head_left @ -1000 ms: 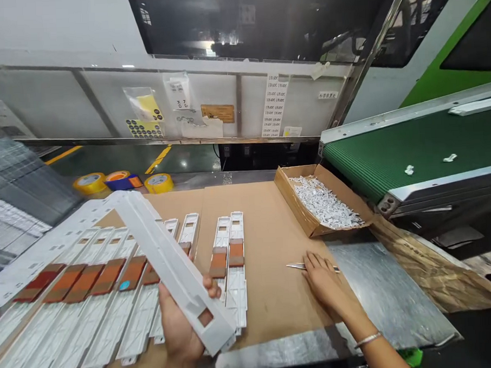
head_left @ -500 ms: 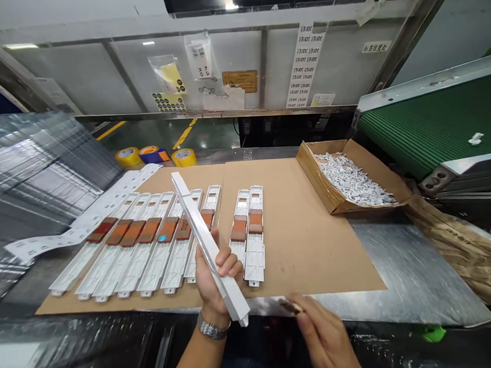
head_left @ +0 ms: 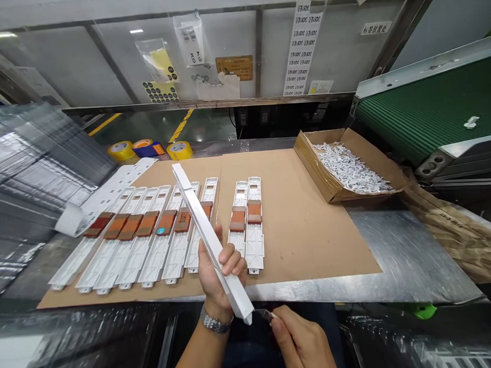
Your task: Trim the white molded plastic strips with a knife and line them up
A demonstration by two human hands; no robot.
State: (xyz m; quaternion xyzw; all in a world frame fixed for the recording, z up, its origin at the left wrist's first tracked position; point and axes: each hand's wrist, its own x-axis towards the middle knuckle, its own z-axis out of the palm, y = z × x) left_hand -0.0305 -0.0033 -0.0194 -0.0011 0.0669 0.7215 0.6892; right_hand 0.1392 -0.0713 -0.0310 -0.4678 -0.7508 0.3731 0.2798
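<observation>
My left hand [head_left: 219,277] is closed around a long white plastic strip [head_left: 204,229], held at a slant above the cardboard with its lower end toward me. A small trimming knife [head_left: 265,314] is gripped in my right hand [head_left: 299,339]; most of its handle is hidden by the fingers. The knife's thin tip points left, at the lower end of the strip; whether it touches cannot be told. Behind my left hand, several white plastic pieces [head_left: 151,267] lie in a row on the cardboard sheet [head_left: 309,241], with reddish-brown blocks [head_left: 166,222] across them.
An open cardboard box [head_left: 322,175] of small white parts stands back right, beside a green conveyor belt [head_left: 425,105]. Tape rolls [head_left: 179,150] and a label strip [head_left: 115,185] lie back left. Plastic-wrapped stacks [head_left: 29,172] stand at left. Crumpled brown paper [head_left: 446,229] lies right.
My right hand has moved left with the knife, bringing its tip up to the strip's lower end. My left hand still holds the strip. The view has shifted slightly.
</observation>
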